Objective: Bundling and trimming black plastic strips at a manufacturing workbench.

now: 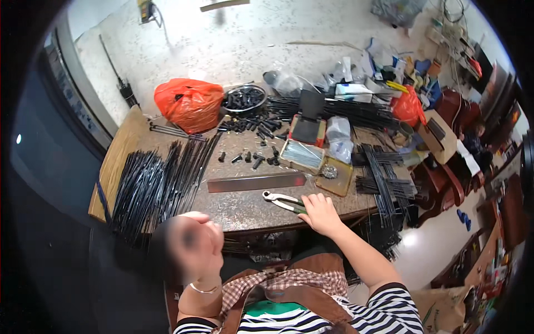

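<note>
Metal end-cutting pincers [282, 201] with green handles lie on the worktable, jaws pointing left. My right hand [321, 215] is closed over the handle ends. My left hand [214, 236] is raised off the table's front edge at the left, with a bracelet on its wrist. A blurred patch covers much of it, so its fingers and anything in them cannot be made out. A long metal bar [256, 182] lies just beyond the pincers. Bundles of thin black rods [136, 186] spread over the table's left side, close to my left hand.
An orange-red plastic bag [189, 104] and a bowl of small black parts [245, 98] stand at the back. Black bolt-like pieces [258, 161] are scattered mid-table. A box of thin pins [302, 155] and a yellowish tray [336, 179] sit right of them; crossed rods [384, 178] lie farther right.
</note>
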A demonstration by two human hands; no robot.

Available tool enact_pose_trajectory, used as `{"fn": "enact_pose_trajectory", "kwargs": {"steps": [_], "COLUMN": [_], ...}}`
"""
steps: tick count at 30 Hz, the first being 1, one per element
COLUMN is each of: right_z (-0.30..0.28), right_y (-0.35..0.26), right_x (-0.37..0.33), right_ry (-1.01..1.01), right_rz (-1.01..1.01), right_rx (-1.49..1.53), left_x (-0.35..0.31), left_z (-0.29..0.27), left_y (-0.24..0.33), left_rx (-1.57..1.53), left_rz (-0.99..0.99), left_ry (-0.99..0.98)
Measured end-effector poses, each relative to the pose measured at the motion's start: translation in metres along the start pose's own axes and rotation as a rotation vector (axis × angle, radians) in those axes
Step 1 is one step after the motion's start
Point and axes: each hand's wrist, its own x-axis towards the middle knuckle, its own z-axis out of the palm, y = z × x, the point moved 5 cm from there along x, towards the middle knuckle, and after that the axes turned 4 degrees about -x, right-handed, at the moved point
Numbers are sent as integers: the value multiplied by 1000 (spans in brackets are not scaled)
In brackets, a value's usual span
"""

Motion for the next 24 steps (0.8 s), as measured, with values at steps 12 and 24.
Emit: {"fn": "enact_pose_trajectory", "kwargs": {"steps": [12,24], "right_z": [-112,-114], "right_y": [33,193], "right_x": [5,168], "right_ry": [154,317], "right_rz": [-32,380], "right_rx": [751,-229], "left_x": [70,3], "left_z": [20,-119], "left_y": [-5,-66], "left_rx": [87,672], "left_rz": [-26,-840], "left_ry": [-78,-244]}}
